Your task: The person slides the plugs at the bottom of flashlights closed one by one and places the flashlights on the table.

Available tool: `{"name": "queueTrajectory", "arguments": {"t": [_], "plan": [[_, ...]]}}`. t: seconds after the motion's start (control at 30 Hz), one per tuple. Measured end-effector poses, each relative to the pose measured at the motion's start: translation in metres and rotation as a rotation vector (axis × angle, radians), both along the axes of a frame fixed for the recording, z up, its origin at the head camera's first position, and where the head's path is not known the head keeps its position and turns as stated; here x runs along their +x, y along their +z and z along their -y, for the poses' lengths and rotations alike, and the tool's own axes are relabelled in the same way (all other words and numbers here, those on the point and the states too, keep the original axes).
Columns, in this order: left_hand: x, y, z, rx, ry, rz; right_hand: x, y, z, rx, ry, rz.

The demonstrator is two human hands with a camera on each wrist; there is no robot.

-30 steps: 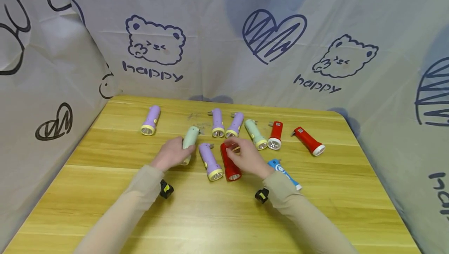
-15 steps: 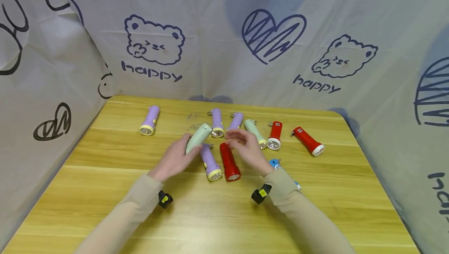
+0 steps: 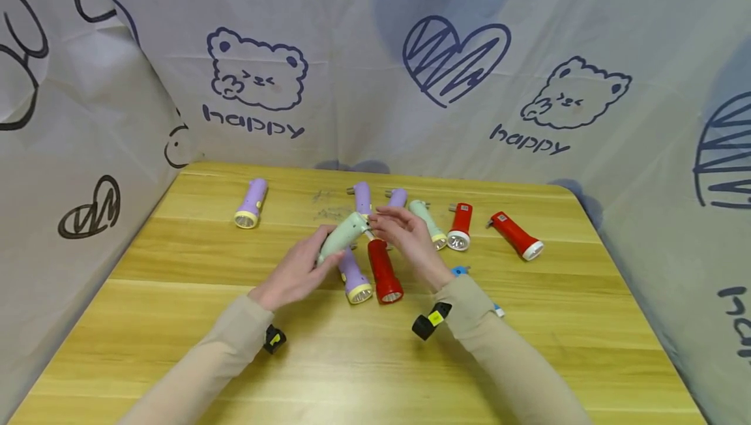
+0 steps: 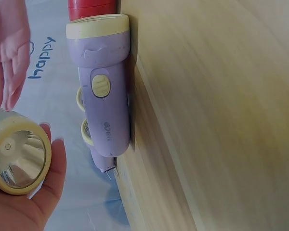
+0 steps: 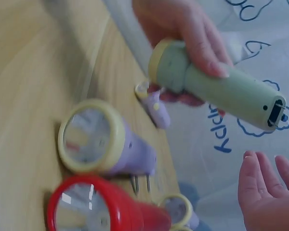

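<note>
My left hand (image 3: pixel 296 273) grips a pale green flashlight (image 3: pixel 341 238) round its body, raised over the table. Its cream-rimmed lens faces the left wrist camera, and metal plug prongs (image 5: pixel 278 113) show at its tail end in the right wrist view. My right hand (image 3: pixel 413 246) is beside that tail end, fingers extended and nothing held. Beneath the hands lie a purple flashlight (image 3: pixel 354 278), partly covered by the green one, and a red flashlight (image 3: pixel 384 272).
Further back on the wooden table (image 3: pixel 352 373) lie purple flashlights (image 3: pixel 252 203), another green flashlight (image 3: pixel 427 219) and two red flashlights with white rims (image 3: pixel 461 226). A blue flashlight (image 3: pixel 460 270) is mostly hidden under the right wrist. White printed cloth (image 3: pixel 364 86) hangs behind.
My left hand has lifted the green flashlight off the table and moved it right, its tail toward the right hand. My right hand has drawn up from the red flashlight to that tail.
</note>
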State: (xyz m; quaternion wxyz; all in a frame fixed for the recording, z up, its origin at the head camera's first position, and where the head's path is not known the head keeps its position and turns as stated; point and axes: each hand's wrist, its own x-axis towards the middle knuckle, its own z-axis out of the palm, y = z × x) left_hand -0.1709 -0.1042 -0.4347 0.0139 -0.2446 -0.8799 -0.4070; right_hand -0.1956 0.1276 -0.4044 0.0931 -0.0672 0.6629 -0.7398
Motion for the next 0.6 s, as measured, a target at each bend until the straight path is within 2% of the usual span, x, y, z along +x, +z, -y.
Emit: {"name": "queueTrajectory", "arguments": {"t": [0.17,0.37,0.6], "plan": [[-0.001,-0.001,-0.0024,-0.017,-0.021,-0.028,0.0023,0.0037,0.0076,-0.121,0.027,0.067],[-0.0028,-0.0025,-0.0051,-0.026,-0.032,-0.035,0.0066,0.003,0.0112,-0.217,0.098,0.155],[-0.0037,-0.0046,-0.0062,-0.033,-0.051,-0.044,0.0088,-0.0054,0.0115,-0.323,0.153,0.176]]}}
